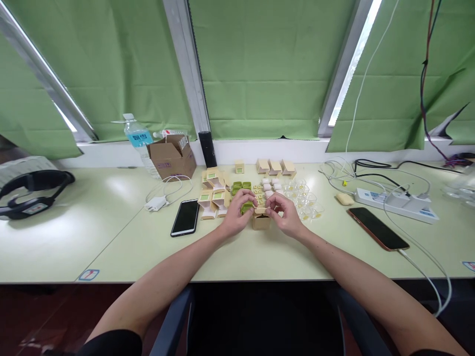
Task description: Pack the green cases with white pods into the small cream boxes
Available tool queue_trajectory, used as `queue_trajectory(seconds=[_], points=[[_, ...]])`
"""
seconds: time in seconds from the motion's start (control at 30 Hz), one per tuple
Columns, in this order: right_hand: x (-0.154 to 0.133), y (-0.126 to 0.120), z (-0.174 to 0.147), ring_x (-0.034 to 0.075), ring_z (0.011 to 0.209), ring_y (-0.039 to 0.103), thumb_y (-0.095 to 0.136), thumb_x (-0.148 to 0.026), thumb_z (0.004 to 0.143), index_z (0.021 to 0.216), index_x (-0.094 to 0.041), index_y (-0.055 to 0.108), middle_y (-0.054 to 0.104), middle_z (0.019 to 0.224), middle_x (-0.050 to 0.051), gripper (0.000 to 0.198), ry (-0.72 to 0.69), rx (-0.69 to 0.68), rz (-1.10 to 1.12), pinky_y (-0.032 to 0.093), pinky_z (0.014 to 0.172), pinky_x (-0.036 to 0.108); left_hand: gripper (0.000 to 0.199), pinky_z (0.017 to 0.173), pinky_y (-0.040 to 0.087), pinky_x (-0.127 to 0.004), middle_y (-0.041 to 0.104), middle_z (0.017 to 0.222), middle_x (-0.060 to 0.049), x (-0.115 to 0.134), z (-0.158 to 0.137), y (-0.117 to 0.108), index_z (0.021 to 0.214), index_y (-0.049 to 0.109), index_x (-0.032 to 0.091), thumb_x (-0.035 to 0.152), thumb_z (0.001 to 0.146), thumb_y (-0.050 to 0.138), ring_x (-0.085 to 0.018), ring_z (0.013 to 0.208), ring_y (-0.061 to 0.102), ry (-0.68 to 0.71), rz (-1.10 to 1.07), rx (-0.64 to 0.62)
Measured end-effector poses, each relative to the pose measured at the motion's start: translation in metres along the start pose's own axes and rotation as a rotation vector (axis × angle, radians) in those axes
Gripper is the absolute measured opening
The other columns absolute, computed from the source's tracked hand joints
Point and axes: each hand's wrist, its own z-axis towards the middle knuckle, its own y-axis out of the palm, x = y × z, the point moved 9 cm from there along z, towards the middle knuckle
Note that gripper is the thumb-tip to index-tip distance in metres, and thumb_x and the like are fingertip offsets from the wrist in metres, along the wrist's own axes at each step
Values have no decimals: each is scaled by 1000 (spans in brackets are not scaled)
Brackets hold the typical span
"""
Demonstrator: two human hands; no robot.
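Observation:
A small tan cardboard box (261, 223) stands upright near the middle of the table, its top flap raised. My left hand (239, 213) has its fingers curled in a pinch at the flap's left side. On the right side, my right hand (285, 213) pinches the same flap with thumb and fingers. Just behind the hands are green square containers (236, 186), small yellowish pieces (257, 189) and white rounded pieces (266, 187). Clear plastic cups (302, 199) cluster right of my right hand. Several small boxes with green labels (218, 197) lie left of my left hand, some with open flaps.
More small boxes (274, 167) line the table's back. On the left are a phone (185, 217), a white charger (156, 203), a brown carton (172, 158), a water bottle (138, 138) and a headset (33, 193). On the right lie another phone (378, 228) and a power strip (397, 205) with cables.

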Motion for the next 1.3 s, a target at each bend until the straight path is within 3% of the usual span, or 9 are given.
queue_trajectory(seconds=[0.33,0.63,0.77,1.0,1.17,1.3], points=[[-9,2,-2,13,58,46,63,-13,76,75,-22,58,51,67,-3,10,-86,-21,-75,39,53,26,11,103,46,-45,62,109,-8,12,-4,-1,82,65,21,18,86,55,-25,110,60,132,135,18],[-11,5,-4,12,52,43,62,-13,74,72,-22,58,52,60,-3,10,-133,-37,-127,35,51,26,17,99,46,-44,66,101,-6,19,-7,-2,75,65,21,9,76,52,-23,102,62,229,231,59],[-15,4,-5,13,53,45,62,-20,83,70,-22,59,54,59,-2,14,-174,-37,-135,35,52,27,20,98,46,-45,68,99,-6,19,-6,-2,73,66,21,8,73,51,-23,99,62,230,258,64],[-17,-2,-5,14,53,48,48,-37,102,69,-20,69,58,58,2,43,-222,-32,-147,34,53,29,24,96,47,-46,70,95,-6,19,-6,-2,71,69,22,6,72,51,-23,95,62,225,273,73],[-10,0,-4,13,48,46,46,-43,104,64,-20,71,54,50,0,53,-175,-59,-141,32,51,28,26,94,46,-47,72,92,-4,22,-7,1,65,70,23,6,74,53,-23,94,62,309,268,71],[-9,2,-4,13,48,46,48,-36,102,64,-20,70,58,52,1,47,-160,-53,-122,32,50,27,27,95,46,-48,73,91,-3,18,-6,3,63,69,24,5,73,53,-23,95,62,275,287,45]])
